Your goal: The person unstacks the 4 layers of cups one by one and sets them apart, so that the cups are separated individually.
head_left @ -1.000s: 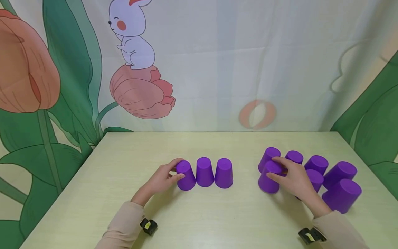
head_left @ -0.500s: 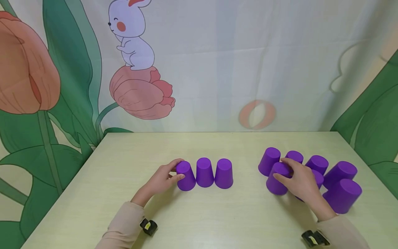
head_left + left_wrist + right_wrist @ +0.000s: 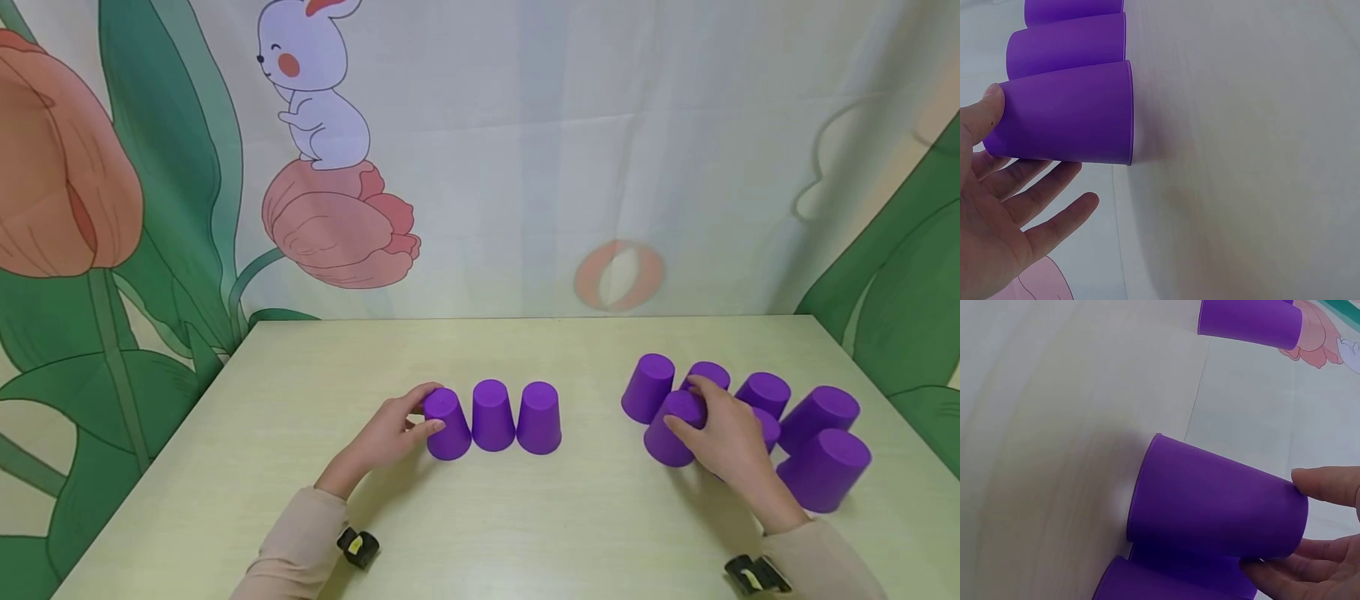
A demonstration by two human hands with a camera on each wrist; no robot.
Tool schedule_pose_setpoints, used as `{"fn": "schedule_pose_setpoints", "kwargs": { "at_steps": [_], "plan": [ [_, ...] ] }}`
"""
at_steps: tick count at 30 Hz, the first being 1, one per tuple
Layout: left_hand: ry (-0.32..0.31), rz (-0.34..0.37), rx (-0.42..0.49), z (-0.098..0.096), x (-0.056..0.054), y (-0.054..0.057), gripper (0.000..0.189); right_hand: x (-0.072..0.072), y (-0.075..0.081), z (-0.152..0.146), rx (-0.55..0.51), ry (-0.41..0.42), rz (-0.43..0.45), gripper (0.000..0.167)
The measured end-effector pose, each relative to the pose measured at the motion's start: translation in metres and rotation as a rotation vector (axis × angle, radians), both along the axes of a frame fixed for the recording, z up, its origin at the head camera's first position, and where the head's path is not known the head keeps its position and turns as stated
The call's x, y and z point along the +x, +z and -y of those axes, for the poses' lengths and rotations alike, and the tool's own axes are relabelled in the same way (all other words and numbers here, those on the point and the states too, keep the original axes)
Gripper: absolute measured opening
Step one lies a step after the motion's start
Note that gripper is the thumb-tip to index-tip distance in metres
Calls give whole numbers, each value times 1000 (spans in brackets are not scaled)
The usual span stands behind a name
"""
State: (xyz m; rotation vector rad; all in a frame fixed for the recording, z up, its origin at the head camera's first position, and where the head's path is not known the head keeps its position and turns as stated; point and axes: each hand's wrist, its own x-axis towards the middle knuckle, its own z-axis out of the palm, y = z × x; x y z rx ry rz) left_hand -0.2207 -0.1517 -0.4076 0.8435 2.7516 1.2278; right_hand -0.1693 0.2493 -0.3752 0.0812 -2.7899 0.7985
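Note:
Three upside-down purple cups stand in a row near the middle of the table. My left hand point(image 3: 386, 433) holds the leftmost cup point(image 3: 447, 427) near its closed top, thumb on the near side, fingers behind; the left wrist view shows the thumb against this cup point(image 3: 1066, 115). Beside it are the middle cup point(image 3: 492, 417) and the third cup point(image 3: 539, 419). On the right, my right hand point(image 3: 723, 437) grips another upturned cup point(image 3: 667, 435) by its upper end. In the right wrist view, thumb and fingers straddle that cup point(image 3: 1216, 503), with a neighbouring cup point(image 3: 1154, 584) close by.
More upturned purple cups stand around my right hand: a back-left cup point(image 3: 648, 392), a back cup point(image 3: 763, 393), and two at the far right, a rear cup point(image 3: 821, 417) and a front cup point(image 3: 825, 475). Behind the table point(image 3: 480, 525) hangs a printed curtain point(image 3: 465, 83).
My right hand has slid its cup to the right, away from the back-left cup and closer to the cups beside it. My left hand has stayed in place on its cup.

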Motion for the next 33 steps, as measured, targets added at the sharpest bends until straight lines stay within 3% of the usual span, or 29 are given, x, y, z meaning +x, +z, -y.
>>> {"fn": "schedule_pose_setpoints", "kwargs": {
  "at_steps": [10,16,21,29,33],
  "plan": [
    [7,22,-4,0,1,2,40,3,9,6,-20,35,-151,54],
    [6,16,-6,1,0,2,40,1,14,20,-40,78,-183,53],
    [0,13,-2,0,0,3,40,-6,12,37,-45,162,-208,52],
    [4,32,-2,0,0,1,41,-24,1,60,-117,316,-177,52],
    [7,40,0,0,0,1,41,-32,-6,74,-160,383,-105,53]
  ]
}}
